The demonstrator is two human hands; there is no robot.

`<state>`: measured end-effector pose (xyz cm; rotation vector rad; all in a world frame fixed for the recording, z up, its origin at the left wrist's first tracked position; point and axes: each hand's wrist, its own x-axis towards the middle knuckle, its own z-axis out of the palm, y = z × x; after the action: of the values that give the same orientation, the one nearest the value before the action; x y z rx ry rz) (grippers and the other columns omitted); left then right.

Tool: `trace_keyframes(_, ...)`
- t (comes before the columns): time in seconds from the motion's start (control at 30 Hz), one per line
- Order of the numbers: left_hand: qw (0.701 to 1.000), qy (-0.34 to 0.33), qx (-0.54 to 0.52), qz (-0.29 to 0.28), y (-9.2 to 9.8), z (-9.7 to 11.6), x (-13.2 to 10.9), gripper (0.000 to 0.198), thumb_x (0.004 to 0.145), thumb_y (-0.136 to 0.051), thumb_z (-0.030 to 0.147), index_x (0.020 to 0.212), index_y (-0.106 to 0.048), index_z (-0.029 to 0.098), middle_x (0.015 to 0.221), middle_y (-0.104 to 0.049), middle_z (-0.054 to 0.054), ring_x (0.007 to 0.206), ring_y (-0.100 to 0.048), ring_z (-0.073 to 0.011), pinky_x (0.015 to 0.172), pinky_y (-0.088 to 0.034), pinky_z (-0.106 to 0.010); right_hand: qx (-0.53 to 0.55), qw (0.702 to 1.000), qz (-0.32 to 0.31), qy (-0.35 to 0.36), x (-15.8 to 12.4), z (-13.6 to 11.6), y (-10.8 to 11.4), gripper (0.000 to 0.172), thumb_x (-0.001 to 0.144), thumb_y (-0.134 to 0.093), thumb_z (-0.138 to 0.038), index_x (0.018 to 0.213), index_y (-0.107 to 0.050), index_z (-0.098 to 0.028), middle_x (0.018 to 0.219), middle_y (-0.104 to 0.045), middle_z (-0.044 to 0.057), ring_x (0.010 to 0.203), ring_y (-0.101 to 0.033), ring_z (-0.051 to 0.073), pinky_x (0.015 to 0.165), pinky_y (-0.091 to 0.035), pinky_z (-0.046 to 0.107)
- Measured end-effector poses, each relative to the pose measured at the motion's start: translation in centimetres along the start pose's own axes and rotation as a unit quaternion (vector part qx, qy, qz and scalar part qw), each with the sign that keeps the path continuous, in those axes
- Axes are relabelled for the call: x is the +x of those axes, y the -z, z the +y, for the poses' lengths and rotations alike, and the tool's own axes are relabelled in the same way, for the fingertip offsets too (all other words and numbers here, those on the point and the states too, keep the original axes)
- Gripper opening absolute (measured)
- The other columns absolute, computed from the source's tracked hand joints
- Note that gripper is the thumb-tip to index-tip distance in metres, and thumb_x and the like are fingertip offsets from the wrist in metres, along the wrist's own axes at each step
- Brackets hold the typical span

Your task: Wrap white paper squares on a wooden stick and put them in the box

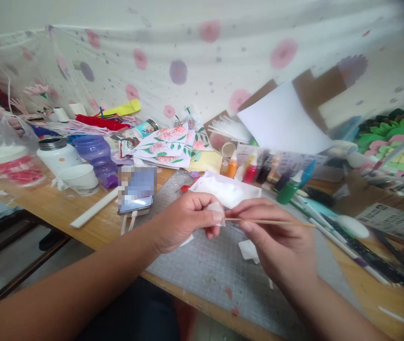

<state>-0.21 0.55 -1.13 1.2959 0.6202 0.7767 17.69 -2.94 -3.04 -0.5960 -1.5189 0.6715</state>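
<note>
Between the thumb and fingers of my left hand is a small piece of white paper or tissue, pinched closed. My right hand grips a thin wooden stick that points left, its tip meeting the white piece. Whether the piece is wrapped round the tip is hidden by the fingers. Both hands hover above a grey cutting mat. Just behind them stands a white open box with white material inside. More small white pieces lie on the mat under my right hand.
Paint bottles stand behind the box, among them an orange one and a green one. A phone with a cable is at left, near a white cup. Brushes and a cardboard box lie at right.
</note>
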Motion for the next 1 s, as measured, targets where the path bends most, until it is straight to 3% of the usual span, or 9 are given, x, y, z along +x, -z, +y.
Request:
trace_keyframes(0.47, 1.0, -0.003, 0.017, -0.004, 0.31, -0.15, -0.06, 0.012, 0.077, -0.066, 0.02, 0.068, -0.061, 0.012, 0.059, -0.061, 0.001, 0.054, -0.053, -0.0076, 0.053, -0.042, -0.019, -0.005, 1.0, -0.017, 0.017, 0.11, 0.11, 0.02, 0.024, 0.079, -0.065, -0.002, 0.088, -0.073, -0.023, 0.088, -0.072, 0.002, 0.085, -0.067, 0.015, 0.077, -0.055, 0.03)
trace_keyframes(0.8, 0.961, 0.013, 0.276, 0.031, 0.23, -0.24, -0.32, 0.019, 0.077, -0.067, 0.028, 0.067, -0.062, 0.014, 0.06, -0.058, 0.002, 0.054, -0.048, -0.009, 0.05, -0.033, -0.022, -0.08, 0.996, -0.011, 0.039, 0.04, 0.03, -0.15, 0.023, 0.078, -0.067, -0.003, 0.087, -0.072, -0.023, 0.089, -0.071, 0.001, 0.087, -0.067, 0.012, 0.079, -0.054, 0.024)
trace_keyframes(0.93, 0.97, -0.012, 0.24, 0.031, 0.46, -0.04, -0.34, 0.025, 0.078, -0.067, 0.033, 0.064, -0.059, 0.013, 0.058, -0.051, 0.005, 0.054, -0.043, -0.0073, 0.051, -0.031, -0.021, -0.081, 0.996, 0.023, 0.033, 0.14, 0.26, -0.15, 0.02, 0.078, -0.067, -0.005, 0.085, -0.073, -0.023, 0.085, -0.072, 0.0, 0.086, -0.067, 0.012, 0.079, -0.053, 0.025)
trace_keyframes(1.0, 0.976, -0.025, 0.212, 0.037, 0.5, -0.05, -0.3, 0.024, 0.08, -0.066, 0.032, 0.067, -0.062, 0.012, 0.062, -0.057, 0.003, 0.059, -0.05, -0.0083, 0.056, -0.036, -0.021, -0.072, 0.997, 0.031, 0.023, 0.17, 0.35, -0.12, 0.02, 0.078, -0.067, -0.005, 0.084, -0.073, -0.023, 0.085, -0.072, 0.0, 0.087, -0.066, 0.013, 0.08, -0.053, 0.026)
